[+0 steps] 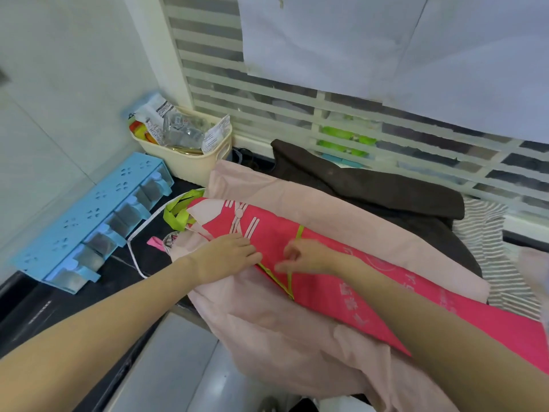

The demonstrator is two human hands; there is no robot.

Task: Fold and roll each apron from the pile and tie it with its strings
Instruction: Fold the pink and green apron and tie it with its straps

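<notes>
A bright pink apron with pale printing lies folded into a long strip across the pile, running from upper left to lower right. Its lime-green strings cross the strip near the middle, and a green loop bunches at its left end. My left hand presses flat on the strip with straight fingers. Just to its right, my right hand pinches the green string above the strip. Under the pink apron lies a pale pink apron that hangs over the counter's front edge.
A dark brown cloth and a grey striped cloth lie behind the pile. A blue spice rack and a cream basket of packets stand at the left on the black counter. A white cord loops there.
</notes>
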